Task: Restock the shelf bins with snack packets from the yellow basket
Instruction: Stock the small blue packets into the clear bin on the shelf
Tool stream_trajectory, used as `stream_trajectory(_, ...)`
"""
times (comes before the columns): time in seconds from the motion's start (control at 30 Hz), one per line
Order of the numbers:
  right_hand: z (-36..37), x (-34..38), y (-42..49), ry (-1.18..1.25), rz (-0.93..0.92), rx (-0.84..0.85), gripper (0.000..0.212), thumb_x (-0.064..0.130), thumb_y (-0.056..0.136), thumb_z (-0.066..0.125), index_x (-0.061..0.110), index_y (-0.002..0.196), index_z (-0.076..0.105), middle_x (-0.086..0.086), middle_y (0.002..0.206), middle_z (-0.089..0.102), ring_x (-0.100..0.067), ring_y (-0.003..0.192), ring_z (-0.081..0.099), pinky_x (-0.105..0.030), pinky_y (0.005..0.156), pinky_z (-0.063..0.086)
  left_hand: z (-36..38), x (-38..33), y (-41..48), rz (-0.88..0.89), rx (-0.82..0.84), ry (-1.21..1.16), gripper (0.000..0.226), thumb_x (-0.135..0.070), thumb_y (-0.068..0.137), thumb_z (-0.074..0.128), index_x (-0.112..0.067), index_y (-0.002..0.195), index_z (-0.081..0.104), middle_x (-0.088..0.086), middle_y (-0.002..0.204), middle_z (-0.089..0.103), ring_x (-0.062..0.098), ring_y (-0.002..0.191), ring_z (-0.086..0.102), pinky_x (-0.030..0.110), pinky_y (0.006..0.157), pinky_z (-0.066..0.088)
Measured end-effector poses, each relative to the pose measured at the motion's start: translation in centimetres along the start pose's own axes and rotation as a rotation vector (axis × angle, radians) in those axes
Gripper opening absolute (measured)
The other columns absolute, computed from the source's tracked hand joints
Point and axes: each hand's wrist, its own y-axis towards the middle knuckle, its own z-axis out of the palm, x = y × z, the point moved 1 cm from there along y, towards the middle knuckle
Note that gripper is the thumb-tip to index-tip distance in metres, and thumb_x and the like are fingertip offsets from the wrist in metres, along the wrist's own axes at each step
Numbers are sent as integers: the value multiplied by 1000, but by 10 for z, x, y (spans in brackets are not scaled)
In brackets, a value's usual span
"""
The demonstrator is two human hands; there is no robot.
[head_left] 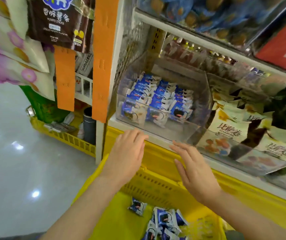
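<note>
Hands are both hovering empty just below the front lip of the clear bin. The left hand is holding its fingers straight, tips touching or all but touching that lip. The right hand is reaching toward the same lip with flat, loosely fanned fingers. Neither is holding anything.

Judging from this, the person is pausing between loads, and the next load is waiting in the yellow basket directly below the bin. The step should go best if a small stack is being gathered at a time, all prints facing one way. The stack should be lifted over the bin's front wall rather than shoved against it. Each packet should go in upright so that it is continuing the existing columns. Room appears to be remaining along the bin's front and right side, though blur is making that uncertain.

Counting now: two hands, both empty. Blue-and-white packets are standing inside the bin in three columns, several deep; motion blur is hiding the exact number. Below the bin, one lone packet is lying apart in the basket. Beside it, a heap of loose packets is showing at least four, with more being cut off by the frame edge. A second yellow basket is sitting left of the bin, past two orange strips. One neighbouring bin of cream packets is adjoining the clear bin's right wall.
</note>
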Motion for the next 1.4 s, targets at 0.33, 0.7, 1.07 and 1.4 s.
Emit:
stream_trajectory(0.33,167,-36,-101,98,292,645,40,32,101,34,17,138,36,1,133,43,-13,122,42,-24,102,36,42,90,-115,-620,333,76,33,-17,96,44,-9,127,48,17,118,52,36,106,52,43,89,41)
stream_trajectory(0.7,255,-84,-157,-99,438,975,56,40,99,38,15,146,21,-3,152,29,-18,138,30,-30,111,23,60,113,-127,-681,200,-36,26,-27,99,35,-15,112,54,7,102,63,28,92,58,37,76,44)
stream_trajectory(1.07,241,-54,-139,147,537,901,50,38,88,62,18,130,46,-6,135,45,-23,114,52,-31,90,45,58,103,-121,-661,183,90,30,-14,97,42,-14,125,52,15,108,56,34,100,52,40,84,38)
stream_trajectory(1.4,159,35,-90,1096,782,389,20,21,92,56,8,107,59,-4,97,65,-16,91,62,-14,68,45,88,11,-132,-1120,384,-727,45,-21,90,58,-5,130,43,10,120,54,18,105,53,25,87,42)
